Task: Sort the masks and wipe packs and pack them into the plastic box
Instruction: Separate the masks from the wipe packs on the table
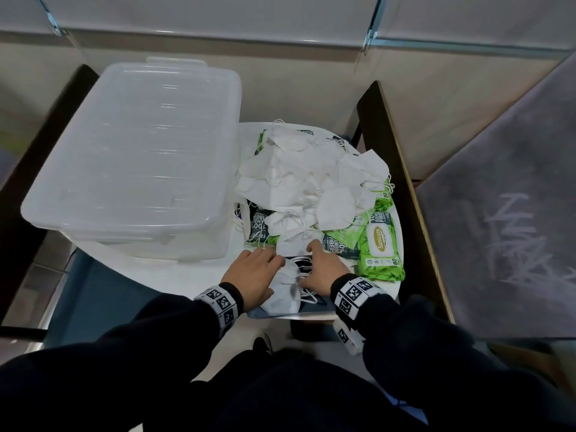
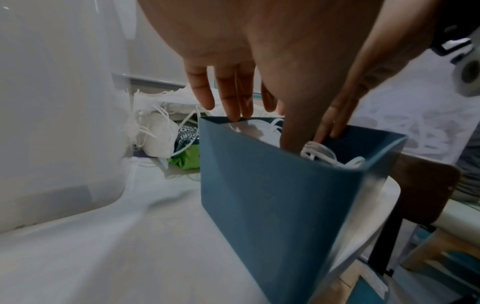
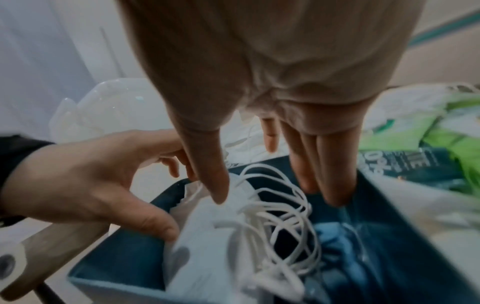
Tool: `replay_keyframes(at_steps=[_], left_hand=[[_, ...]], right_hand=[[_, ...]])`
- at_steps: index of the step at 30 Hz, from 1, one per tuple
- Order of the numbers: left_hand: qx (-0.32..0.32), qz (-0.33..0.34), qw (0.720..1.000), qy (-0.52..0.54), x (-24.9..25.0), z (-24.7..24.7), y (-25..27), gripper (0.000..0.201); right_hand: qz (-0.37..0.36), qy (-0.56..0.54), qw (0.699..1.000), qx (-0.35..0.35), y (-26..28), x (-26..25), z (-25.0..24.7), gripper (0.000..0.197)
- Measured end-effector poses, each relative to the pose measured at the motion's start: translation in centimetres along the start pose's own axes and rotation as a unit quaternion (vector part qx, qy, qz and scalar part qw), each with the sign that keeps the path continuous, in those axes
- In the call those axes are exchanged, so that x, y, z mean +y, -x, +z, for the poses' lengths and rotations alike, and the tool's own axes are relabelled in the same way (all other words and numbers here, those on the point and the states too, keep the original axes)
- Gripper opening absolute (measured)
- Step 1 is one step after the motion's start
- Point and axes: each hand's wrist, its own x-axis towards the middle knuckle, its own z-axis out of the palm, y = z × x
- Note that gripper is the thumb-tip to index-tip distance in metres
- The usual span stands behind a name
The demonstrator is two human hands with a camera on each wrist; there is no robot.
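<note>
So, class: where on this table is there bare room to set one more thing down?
Bare table lies at the near edge, between the plastic box and the blue bin. The far right is crowded: masks heaped over wipe packs. Both hands fill the bin.

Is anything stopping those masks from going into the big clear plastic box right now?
Yes. The clear plastic box has its lid on, so nothing can drop in yet. The white masks under both hands sit in a small blue bin beside it. Nothing visible lies in between.
</note>
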Motion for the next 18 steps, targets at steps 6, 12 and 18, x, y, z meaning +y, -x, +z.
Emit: replay_keyframes(at_steps=[6, 12, 18], left_hand=[[0.001, 0.003, 0.998, 0.056, -1.3, -0.1, 0.2, 0.065], [0.006, 0.007, 0.994, 0.113, -2.4, 0.1, 0.2, 0.087], [0.001, 0.023, 0.997, 0.078, -2.3, 0.2, -0.6, 0.089]], right_hand=[[0.038, -0.136, 0.99, -0.006, -0.7, 0.4, 2.9, 0.126], [-0.002, -0.174, 0.984, 0.043, -1.2, 1.2, 3.5, 0.105], [-0.046, -0.102, 0.994, -0.006, -0.6, 0.6, 0.9, 0.069]])
